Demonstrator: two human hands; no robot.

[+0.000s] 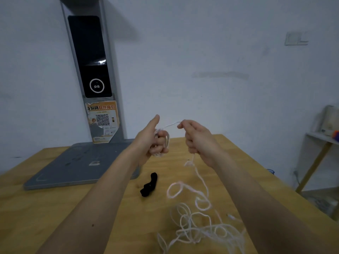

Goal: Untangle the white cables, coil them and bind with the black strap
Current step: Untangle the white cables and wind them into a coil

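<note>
Both hands grip the white cable (pixel 200 213), a loose tangle of loops.

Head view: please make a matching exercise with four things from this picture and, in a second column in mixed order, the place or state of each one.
Things:
1. black strap
2. left hand
3. right hand
4. loose white cable

Places or states:
A. lies in tangled loops on the wooden table
B. pinches one strand, raised above the table
C. lies alone on the table, untouched
D. grips a small coil, thumb up

Pairs: 1-C, 2-D, 3-B, 4-A
</note>
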